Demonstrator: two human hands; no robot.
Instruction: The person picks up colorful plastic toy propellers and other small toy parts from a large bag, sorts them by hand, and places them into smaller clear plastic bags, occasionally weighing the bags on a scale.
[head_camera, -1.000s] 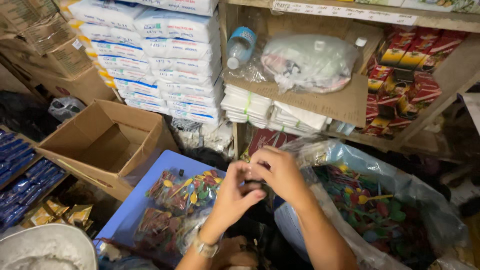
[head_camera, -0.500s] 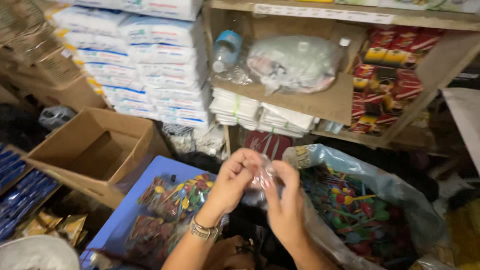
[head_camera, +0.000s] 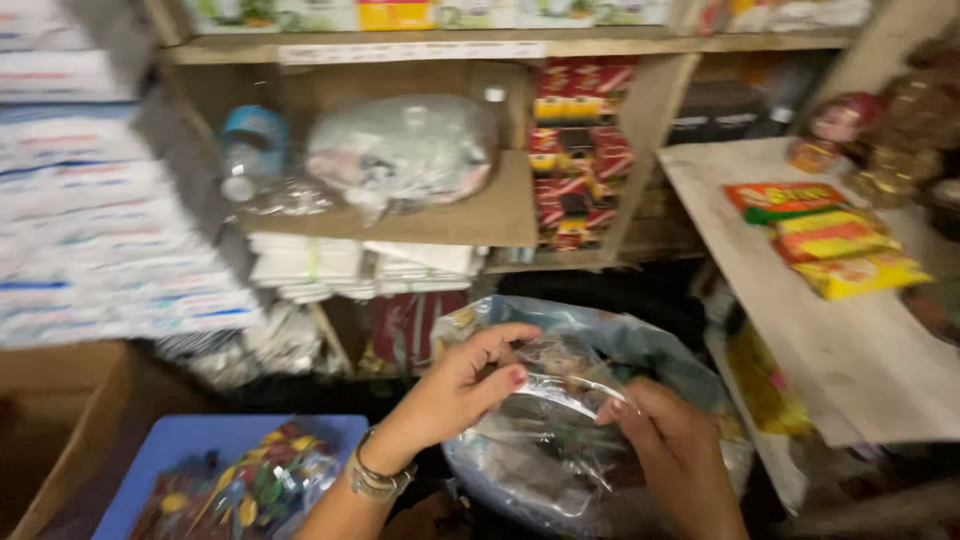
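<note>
A small clear plastic bag (head_camera: 560, 385) is pinched between closed fingers of the left hand (head_camera: 455, 395) and right hand (head_camera: 665, 430), above the large sweets sack (head_camera: 600, 340); thin film could slip, spilling contents

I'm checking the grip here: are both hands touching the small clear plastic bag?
Touching. The head view shows the left hand pinching the small clear bag at its top edge with thumb and fingers, and the right hand's fingertips gripping its other end.
</note>
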